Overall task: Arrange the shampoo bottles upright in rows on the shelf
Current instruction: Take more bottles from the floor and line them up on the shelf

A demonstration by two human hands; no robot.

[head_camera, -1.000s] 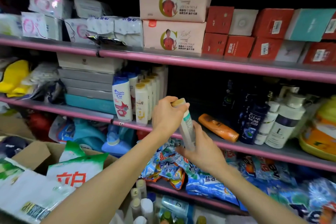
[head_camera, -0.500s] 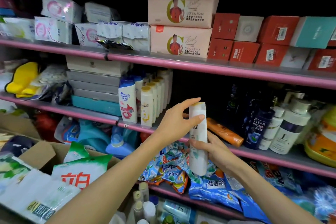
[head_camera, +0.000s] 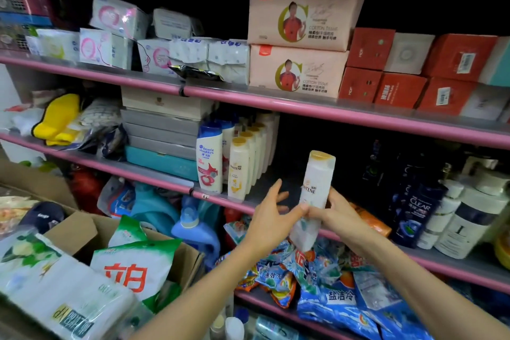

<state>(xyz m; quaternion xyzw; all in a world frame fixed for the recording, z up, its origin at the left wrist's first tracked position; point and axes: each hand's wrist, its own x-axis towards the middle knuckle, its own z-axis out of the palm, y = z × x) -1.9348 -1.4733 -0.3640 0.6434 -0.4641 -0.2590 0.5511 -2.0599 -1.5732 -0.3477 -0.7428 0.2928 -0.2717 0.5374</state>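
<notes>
A white Pantene shampoo bottle [head_camera: 316, 182] with a yellow cap stands nearly upright in the air, just in front of the middle shelf [head_camera: 154, 180]. My right hand [head_camera: 338, 214] grips its lower half from the right. My left hand [head_camera: 271, 211] is on its left with fingers spread and straight, only the thumb touching the bottle. On the shelf to the left, a row of matching Pantene bottles [head_camera: 238, 168] stands upright next to a row of Head & Shoulders bottles [head_camera: 209, 163]. An orange bottle [head_camera: 371, 220] lies on its side behind my right hand.
Dark Clear bottles [head_camera: 416, 210] and white pump bottles [head_camera: 463, 225] crowd the shelf's right part. Stacked flat boxes [head_camera: 162, 130] sit left of the rows. Below are detergent bags [head_camera: 339, 295], blue jugs [head_camera: 193, 229] and a cardboard box [head_camera: 82, 232] of packets.
The bottle has risen and turned from tilted to nearly upright. My left hand let go of its cap end, opened, and dropped beside its lower half. My right hand kept its grip.
</notes>
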